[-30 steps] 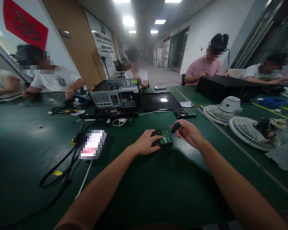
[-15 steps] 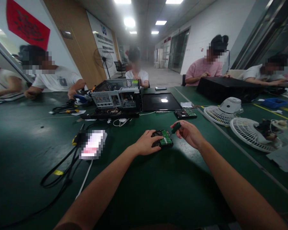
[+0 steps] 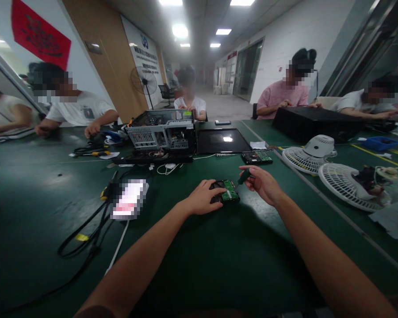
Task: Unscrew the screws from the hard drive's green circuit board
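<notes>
Our half-spread left hand (image 3: pixel 202 198) grips a hard drive (image 3: pixel 227 191) as our curled right hand (image 3: pixel 263 183) holds a screwdriver (image 3: pixel 243 176) whose slant risks scraping the circuit board (image 3: pixel 231 194).

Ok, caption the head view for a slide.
Left hand on hard drive; right hand holds green-handled screwdriver at its edge.

electronics workshop | green workbench (image 3: pixel 199 269) | opened computer case (image 3: pixel 144 138) | fan parts (image 3: pixel 341 183)

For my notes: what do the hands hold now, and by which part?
The right hand holds a dark green-handled screwdriver by its handle; the left hand holds a black rectangular device with green circuit board by its left end.
</notes>
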`<state>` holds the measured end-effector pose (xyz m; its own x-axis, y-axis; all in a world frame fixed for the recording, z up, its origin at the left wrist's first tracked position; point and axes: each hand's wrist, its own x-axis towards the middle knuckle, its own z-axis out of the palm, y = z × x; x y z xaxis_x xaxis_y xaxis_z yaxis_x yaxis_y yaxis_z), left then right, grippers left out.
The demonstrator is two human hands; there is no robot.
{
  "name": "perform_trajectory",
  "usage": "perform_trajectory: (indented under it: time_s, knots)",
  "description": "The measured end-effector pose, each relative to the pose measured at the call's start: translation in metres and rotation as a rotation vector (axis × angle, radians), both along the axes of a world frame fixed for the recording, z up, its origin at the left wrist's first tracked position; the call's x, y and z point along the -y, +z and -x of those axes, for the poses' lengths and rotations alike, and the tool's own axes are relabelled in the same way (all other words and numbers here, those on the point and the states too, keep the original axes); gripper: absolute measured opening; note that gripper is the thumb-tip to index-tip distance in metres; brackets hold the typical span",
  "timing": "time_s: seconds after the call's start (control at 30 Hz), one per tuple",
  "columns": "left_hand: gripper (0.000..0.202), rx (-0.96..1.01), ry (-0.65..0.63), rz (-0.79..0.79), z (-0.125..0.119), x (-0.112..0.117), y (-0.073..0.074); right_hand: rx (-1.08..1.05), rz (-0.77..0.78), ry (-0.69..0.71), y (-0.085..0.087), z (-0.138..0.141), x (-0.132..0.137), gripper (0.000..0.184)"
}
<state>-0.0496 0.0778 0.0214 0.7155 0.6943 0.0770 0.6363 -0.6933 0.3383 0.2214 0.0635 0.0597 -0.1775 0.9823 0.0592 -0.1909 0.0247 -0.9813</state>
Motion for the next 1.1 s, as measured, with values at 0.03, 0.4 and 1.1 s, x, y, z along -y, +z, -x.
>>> perform_trajectory:
  time_s: [0.03,0.4,1.1]
  knots:
    - [0.060,0.001,-0.001,0.001,0.0001,0.0003,0.0006,0.011,0.000,-0.011,-0.0002,-0.0002,0.0000,0.032]
    - [0.061,-0.002,0.009,0.002,0.0000,-0.0010,-0.0013,-0.025,-0.014,0.058,-0.0008,0.0036,0.0012,0.027]
    - [0.060,0.002,-0.006,-0.008,-0.0010,-0.0009,-0.0017,-0.040,0.004,0.049,-0.0053,0.0012,-0.0016,0.027]
